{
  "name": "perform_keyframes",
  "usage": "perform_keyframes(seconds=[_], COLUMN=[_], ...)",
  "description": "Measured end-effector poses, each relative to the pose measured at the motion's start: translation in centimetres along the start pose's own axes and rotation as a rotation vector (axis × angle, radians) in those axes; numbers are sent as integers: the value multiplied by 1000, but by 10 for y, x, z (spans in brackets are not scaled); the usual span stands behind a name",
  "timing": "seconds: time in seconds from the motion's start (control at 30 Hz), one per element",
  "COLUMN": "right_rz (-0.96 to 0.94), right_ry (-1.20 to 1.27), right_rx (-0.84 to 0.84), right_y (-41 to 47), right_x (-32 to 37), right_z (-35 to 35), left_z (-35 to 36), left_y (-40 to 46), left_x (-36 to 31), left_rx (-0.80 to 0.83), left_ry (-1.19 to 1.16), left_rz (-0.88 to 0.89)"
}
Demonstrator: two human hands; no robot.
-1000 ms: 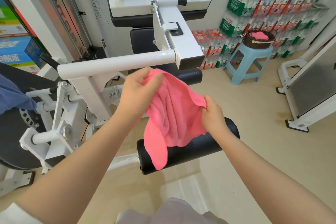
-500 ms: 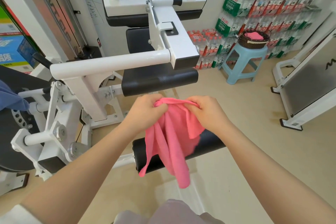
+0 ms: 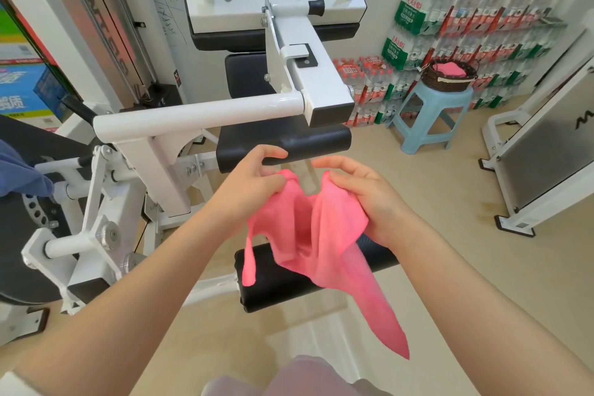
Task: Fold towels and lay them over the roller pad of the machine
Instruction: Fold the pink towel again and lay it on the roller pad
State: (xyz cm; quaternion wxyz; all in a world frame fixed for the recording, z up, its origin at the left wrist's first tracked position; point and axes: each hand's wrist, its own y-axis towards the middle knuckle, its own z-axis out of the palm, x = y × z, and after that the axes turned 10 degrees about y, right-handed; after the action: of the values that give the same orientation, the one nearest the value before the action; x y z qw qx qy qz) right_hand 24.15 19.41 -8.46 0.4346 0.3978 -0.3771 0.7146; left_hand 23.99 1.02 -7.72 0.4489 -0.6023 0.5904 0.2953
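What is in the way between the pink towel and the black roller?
Nothing visible. Both hands, left hand and right hand, hold the pink towel just above the black roller pad, with only air between.

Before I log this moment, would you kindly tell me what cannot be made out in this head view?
- Roller pad: its middle is covered by the pink towel, its right end by the right hand.
- Left hand: its grip on the towel is partly hidden by its own palm.
- Basket on the stool: pink cloth shows inside; too small to count.
- Whiteboard writing: too small to read.
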Motion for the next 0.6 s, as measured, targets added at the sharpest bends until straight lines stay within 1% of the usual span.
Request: perform_keyframes(seconds=[0.13,0.23,0.3,0.43,0.47,0.53,0.6], right_rz=[13,61,57,23,24,54,134], right_ry=[-85,19,65,40,47,91,223], right_rx=[54,65,19,-119,-115,-48,33], right_y=[3,4,5,6,5,0,-6], right_x=[-2,0,1,-5,-6,-7,-4], right_z=[8,12,13,14,15,18,19], left_z=[0,-2,-3,5,7,13,18], left_y=[-6,-7,-6,-1,0,1,-1], left_x=[-10,-12,-12,-4,-2,1,1], left_rx=[76,74,74,24,-3,-65,-120], left_ry=[55,59,-16,-206,-260,-354,-404], left_rz=[124,178,151,32,4,-27,-27])
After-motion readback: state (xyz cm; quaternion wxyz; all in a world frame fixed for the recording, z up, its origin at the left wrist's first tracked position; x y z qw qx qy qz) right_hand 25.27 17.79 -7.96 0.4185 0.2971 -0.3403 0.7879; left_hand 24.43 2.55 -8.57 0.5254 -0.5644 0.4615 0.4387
